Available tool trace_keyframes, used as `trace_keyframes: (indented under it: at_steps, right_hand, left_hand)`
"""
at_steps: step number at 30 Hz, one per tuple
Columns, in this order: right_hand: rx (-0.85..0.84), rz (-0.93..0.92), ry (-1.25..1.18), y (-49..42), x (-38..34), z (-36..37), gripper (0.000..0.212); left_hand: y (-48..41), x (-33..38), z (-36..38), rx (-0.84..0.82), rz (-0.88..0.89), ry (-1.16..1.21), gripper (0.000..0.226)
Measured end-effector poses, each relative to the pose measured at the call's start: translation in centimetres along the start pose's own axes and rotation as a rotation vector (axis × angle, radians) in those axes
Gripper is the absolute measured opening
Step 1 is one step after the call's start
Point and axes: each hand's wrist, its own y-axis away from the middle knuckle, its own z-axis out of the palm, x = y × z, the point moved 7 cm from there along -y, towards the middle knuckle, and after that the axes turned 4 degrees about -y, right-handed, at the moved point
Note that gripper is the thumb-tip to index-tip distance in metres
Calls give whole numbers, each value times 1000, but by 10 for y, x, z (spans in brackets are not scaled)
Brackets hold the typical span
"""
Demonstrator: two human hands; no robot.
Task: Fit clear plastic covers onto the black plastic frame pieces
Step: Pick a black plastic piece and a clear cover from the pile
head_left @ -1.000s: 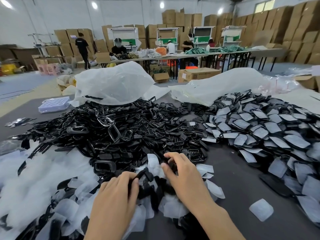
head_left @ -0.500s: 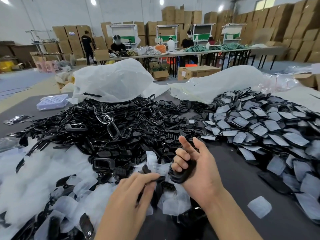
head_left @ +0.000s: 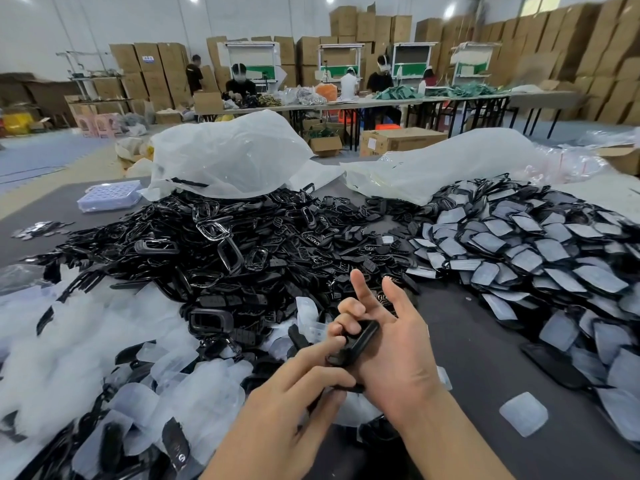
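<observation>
My right hand point(head_left: 391, 344) holds a black frame piece point(head_left: 356, 342) lifted above the table, with the index finger and thumb stretched out. My left hand point(head_left: 294, 407) pinches the lower end of that same black piece from below. A big heap of loose black frame pieces point(head_left: 242, 251) lies straight ahead. Clear plastic covers point(head_left: 114, 358) are heaped at the left, some mixed with black pieces. A pile of covered pieces point(head_left: 540, 251) spreads over the right side.
Two white plastic bags point(head_left: 221, 157) lie behind the heaps. A clear tray point(head_left: 110, 195) sits at the far left of the dark table point(head_left: 485, 368). One loose clear cover point(head_left: 523, 414) lies at the right. People work at long tables beyond, before stacked cartons.
Both hands rose out of the heap of covers and black pieces. My right hand now holds a black piece up, and my left hand has closed in on its lower end.
</observation>
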Motion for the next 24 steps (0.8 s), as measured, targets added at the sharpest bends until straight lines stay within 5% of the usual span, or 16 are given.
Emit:
trace_keyframes:
  at_steps: [24]
  right_hand:
    - [156,49,18,1,11,-5,22]
  left_hand:
    - [3,-8,1,-89,7,-149,24]
